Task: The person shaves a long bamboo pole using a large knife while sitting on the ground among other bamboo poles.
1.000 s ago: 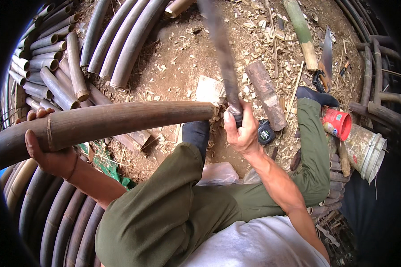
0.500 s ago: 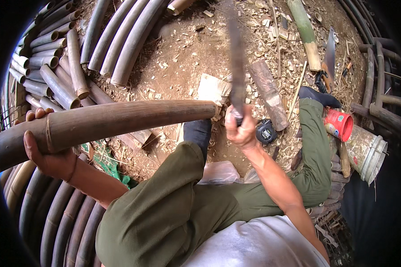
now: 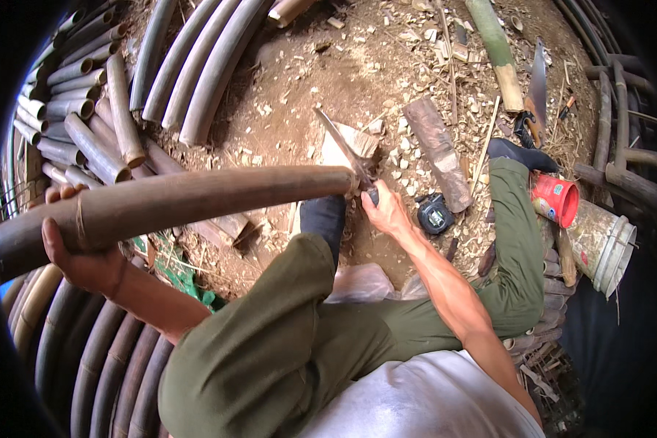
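One bamboo pole point(image 3: 197, 193): brown, thick, with ringed node.
Your left hand point(image 3: 91, 264): curled around it from below.
Your right hand point(image 3: 391, 215): clasping the knife point(image 3: 344, 149), just beside pole's end.

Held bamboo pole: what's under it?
From beneath the bamboo pole show a dark-covered foot near its right end, bamboo pieces farther left, and the left hand gripping it. Anything fully beneath is covered, including part of that hand.

Bamboo pole point(image 3: 190, 196) hides part of my left grip point(image 3: 91, 264); pole's left end lost in dark rim. My right grip point(image 3: 389, 212) covers most of knife handle point(image 3: 374, 196); blade point(image 3: 342, 143) blocks some wood block point(image 3: 363, 141).
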### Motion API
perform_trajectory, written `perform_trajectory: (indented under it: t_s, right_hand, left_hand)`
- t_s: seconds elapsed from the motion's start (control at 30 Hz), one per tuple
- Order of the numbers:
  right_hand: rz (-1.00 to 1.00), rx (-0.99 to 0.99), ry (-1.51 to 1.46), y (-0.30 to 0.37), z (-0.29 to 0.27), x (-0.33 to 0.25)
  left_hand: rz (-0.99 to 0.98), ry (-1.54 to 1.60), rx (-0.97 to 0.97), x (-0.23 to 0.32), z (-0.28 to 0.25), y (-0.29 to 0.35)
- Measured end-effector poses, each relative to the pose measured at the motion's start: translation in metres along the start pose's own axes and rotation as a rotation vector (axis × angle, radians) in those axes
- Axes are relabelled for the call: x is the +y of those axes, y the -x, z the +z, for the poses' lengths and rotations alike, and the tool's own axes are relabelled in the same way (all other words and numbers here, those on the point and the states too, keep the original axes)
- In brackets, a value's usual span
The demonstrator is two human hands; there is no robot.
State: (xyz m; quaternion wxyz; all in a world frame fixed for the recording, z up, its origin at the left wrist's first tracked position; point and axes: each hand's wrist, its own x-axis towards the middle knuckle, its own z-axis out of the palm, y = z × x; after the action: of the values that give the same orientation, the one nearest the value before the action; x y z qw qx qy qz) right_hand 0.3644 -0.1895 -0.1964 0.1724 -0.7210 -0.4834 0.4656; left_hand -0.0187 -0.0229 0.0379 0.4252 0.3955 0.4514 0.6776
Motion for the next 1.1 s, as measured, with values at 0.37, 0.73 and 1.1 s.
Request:
perform_trajectory:
  t_s: [0.37,0.73,1.1]
  right_hand:
    - [0.030,-0.030,0.001,-0.003,0.006,0.005]
    - [-0.124,0.122,-0.082,0.013,-0.002,-0.014]
    - [-0.039,-0.015,0.055,0.004,0.002,0.006]
  left_hand:
    - [0.085,0.093,-0.043,-0.007,-0.004,0.002]
    - [-0.055,0.006,0.097,-0.035,-0.005,-0.002]
    - [-0.057,-0.001,0.114,-0.027,-0.001,-0.005]
